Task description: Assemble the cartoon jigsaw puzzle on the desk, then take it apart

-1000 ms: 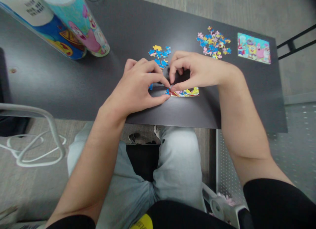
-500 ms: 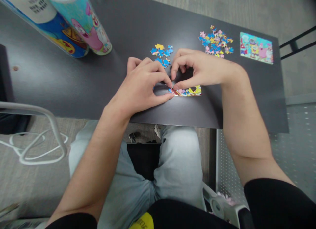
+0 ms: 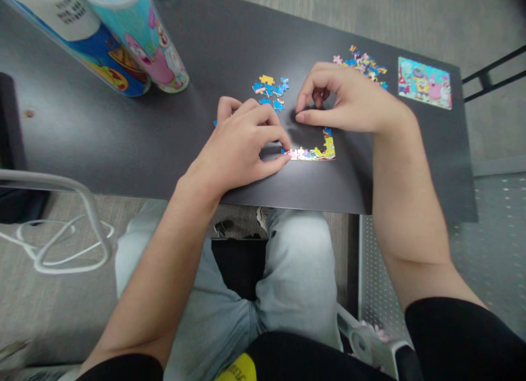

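Left of the puzzle (image 3: pixel 302 154), canisters (image 3: pixel 143 44), contents unclear.

The white label (image 3: pixel 74 20) and yellow patch (image 3: pixel 239 368) are unreadably blurred.

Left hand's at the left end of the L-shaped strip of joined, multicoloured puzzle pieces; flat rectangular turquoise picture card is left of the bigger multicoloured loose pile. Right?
Wrong side: the head view shows the turquoise picture card right of the bigger loose pile. The left hand is at the left end of the L-shaped strip, as stated.
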Tool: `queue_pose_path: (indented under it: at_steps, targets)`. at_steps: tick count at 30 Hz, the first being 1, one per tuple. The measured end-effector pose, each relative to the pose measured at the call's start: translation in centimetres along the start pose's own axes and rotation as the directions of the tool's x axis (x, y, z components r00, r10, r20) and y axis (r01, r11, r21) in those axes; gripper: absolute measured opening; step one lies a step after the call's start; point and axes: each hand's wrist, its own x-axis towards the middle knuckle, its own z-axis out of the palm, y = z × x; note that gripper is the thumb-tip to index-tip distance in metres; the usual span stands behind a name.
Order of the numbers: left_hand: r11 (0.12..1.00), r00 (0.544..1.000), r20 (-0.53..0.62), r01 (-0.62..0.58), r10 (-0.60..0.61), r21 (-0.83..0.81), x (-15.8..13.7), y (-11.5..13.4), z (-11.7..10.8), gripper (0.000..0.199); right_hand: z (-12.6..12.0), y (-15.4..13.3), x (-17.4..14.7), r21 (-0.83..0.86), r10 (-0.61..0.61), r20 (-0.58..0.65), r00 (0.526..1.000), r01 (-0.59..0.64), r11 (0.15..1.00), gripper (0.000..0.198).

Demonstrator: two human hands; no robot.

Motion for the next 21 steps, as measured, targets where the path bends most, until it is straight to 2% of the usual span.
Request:
queue_pose_path:
  at_steps: [4,10,13,21]
  targets:
    - [1.000,1.000,-0.017,-0.003,0.004,0.021,-0.1,0.1,-0.2,0.025,-0.1,0.6,0.0,-0.021,-0.049,-0.057,0.997,0.048,0.999,0.042]
    - [0.992,0.971,-0.223,0.105,-0.087,0.070,-0.3,-0.9,-1.4,0.032,-0.1,3.3,0.5,-0.152,-0.109,-0.185,0.977,0.081,0.985,0.033]
    - [0.989,0.956,-0.269,0.139,-0.119,0.057,-0.6,-1.7,-2.4,0.029,-0.1,4.5,0.9,-0.224,-0.126,-0.234,0.964,0.073,0.972,0.031]
    - [0.981,0.930,-0.330,0.189,-0.163,0.048,-2.2,-4.6,-4.8,0.025,1.1,4.9,1.3,-0.244,-0.143,-0.231,0.962,0.086,0.966,0.027]
